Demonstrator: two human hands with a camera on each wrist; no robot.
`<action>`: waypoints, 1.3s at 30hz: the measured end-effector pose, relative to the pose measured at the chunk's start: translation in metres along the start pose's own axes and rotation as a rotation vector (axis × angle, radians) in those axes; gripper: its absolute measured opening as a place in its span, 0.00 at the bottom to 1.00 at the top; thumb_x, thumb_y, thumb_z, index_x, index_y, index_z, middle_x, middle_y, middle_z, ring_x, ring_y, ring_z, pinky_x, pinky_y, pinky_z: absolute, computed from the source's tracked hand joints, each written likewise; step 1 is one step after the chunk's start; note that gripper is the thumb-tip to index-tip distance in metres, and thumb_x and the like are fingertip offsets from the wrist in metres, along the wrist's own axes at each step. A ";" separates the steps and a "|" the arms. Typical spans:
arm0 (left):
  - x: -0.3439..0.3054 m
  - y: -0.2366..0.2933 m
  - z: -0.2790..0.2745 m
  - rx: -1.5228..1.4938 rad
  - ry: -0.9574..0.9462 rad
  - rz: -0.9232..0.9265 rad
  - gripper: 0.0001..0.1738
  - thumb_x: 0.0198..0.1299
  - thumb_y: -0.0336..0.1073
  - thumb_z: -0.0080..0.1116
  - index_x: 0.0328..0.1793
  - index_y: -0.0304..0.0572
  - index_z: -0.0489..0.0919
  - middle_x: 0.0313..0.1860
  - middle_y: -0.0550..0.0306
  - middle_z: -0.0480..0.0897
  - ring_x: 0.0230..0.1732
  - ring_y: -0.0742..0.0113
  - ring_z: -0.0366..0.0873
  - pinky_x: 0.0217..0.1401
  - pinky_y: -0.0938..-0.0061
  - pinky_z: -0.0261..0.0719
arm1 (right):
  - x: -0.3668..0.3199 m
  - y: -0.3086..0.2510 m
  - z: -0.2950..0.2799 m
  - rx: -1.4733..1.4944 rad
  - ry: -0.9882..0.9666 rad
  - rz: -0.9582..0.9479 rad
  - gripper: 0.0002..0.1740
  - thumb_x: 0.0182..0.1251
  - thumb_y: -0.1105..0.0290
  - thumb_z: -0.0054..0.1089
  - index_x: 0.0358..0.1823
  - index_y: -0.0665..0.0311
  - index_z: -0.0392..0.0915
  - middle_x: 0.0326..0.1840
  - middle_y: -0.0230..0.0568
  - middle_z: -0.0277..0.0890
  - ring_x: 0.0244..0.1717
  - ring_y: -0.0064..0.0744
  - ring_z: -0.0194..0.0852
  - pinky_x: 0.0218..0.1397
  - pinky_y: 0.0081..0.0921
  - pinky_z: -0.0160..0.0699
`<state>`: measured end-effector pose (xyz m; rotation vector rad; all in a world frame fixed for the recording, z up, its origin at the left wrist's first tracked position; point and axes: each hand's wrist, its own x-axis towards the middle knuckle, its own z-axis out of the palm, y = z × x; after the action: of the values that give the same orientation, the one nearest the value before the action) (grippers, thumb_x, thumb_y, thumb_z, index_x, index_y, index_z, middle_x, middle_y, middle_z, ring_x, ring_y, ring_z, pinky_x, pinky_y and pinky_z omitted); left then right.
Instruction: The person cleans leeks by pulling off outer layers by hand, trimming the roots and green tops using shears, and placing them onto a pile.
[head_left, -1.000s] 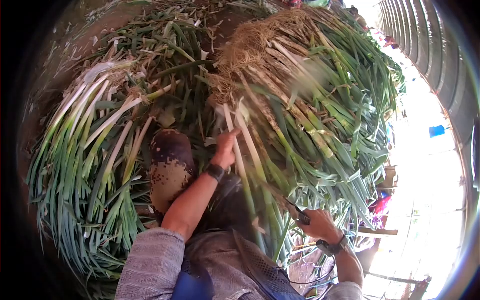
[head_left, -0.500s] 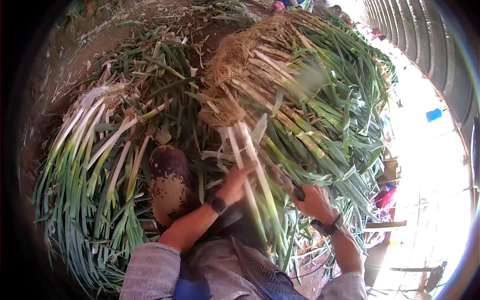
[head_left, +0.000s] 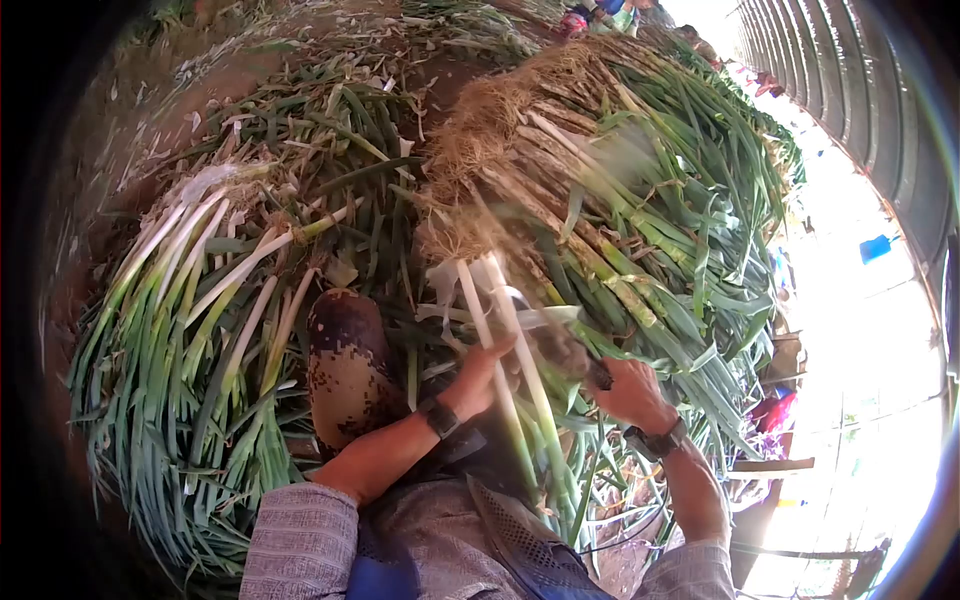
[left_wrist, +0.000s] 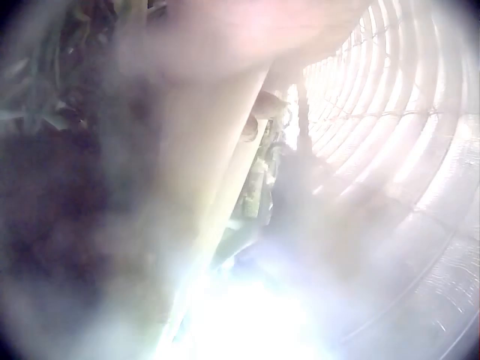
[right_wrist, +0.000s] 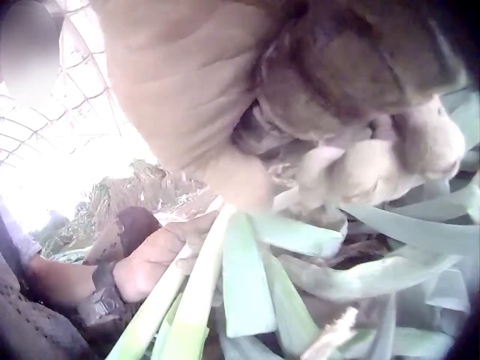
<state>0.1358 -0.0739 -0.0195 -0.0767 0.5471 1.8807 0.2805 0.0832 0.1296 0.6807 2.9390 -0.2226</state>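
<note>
Two white-and-green leek stalks [head_left: 510, 410] slant over the lap, their roots [head_left: 452, 238] pointing away. The left hand [head_left: 480, 382] grips them around the white part; in the right wrist view this hand [right_wrist: 161, 259] is behind the stalks [right_wrist: 196, 300]. Right of them, the right hand [head_left: 632, 395] has its fingers curled round the dark handle [head_left: 602, 375] of a tool whose blurred blade [head_left: 560, 350] lies beside the stalks. A pale loose leaf [head_left: 548, 316] sticks out across them. Glare and blur hide most of the left wrist view.
A large pile of unpeeled leeks [head_left: 640, 230] fills the right side. Cleaner white-stemmed leeks [head_left: 170, 330] lie at left, beside a knee in patterned cloth [head_left: 350, 370]. Leaf scraps [head_left: 350, 110] cover the ground beyond. A ribbed wall [head_left: 860, 90] curves at far right.
Over the last second the left hand and the two stalks have come nearer the body. The right hand with the tool has moved forward, and the pale leaf has swung out to the right.
</note>
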 end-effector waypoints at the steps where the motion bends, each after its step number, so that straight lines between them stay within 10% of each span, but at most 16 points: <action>1: 0.000 0.000 0.000 -0.026 0.006 -0.004 0.13 0.63 0.48 0.67 0.38 0.49 0.79 0.21 0.66 0.76 0.21 0.71 0.74 0.23 0.75 0.72 | -0.004 0.003 -0.002 -0.005 -0.002 -0.006 0.16 0.59 0.54 0.64 0.31 0.62 0.81 0.25 0.52 0.79 0.31 0.60 0.78 0.39 0.51 0.74; 11: 0.004 -0.003 -0.008 -0.110 -0.043 -0.068 0.16 0.66 0.46 0.61 0.52 0.45 0.79 0.43 0.57 0.84 0.44 0.65 0.81 0.50 0.67 0.79 | -0.032 0.010 -0.008 -0.098 -0.195 0.135 0.20 0.60 0.51 0.60 0.35 0.62 0.81 0.32 0.58 0.81 0.37 0.63 0.78 0.44 0.54 0.74; 18: 0.000 0.002 -0.004 -0.115 -0.124 -0.054 0.16 0.68 0.44 0.58 0.52 0.42 0.78 0.43 0.54 0.84 0.45 0.61 0.82 0.52 0.66 0.79 | -0.004 -0.005 0.001 0.019 0.101 0.013 0.16 0.58 0.56 0.65 0.33 0.63 0.79 0.23 0.53 0.78 0.30 0.61 0.77 0.36 0.51 0.74; 33: -0.004 0.002 -0.013 -0.243 -0.312 -0.155 0.23 0.60 0.57 0.54 0.40 0.44 0.76 0.28 0.57 0.74 0.32 0.61 0.74 0.39 0.58 0.76 | -0.006 -0.004 -0.017 -0.004 -0.092 -0.009 0.16 0.58 0.55 0.63 0.31 0.63 0.80 0.29 0.55 0.80 0.35 0.60 0.79 0.41 0.50 0.76; 39: 0.006 -0.009 -0.023 -0.088 0.233 0.028 0.10 0.61 0.39 0.65 0.40 0.43 0.77 0.27 0.62 0.73 0.27 0.66 0.73 0.31 0.64 0.79 | -0.028 0.011 -0.037 -0.169 -0.364 0.138 0.19 0.58 0.52 0.58 0.33 0.62 0.82 0.33 0.55 0.82 0.39 0.60 0.81 0.48 0.51 0.76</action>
<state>0.1374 -0.0758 -0.0453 -0.3513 0.6260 1.9351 0.3070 0.0873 0.1691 0.7270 2.5203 -0.0732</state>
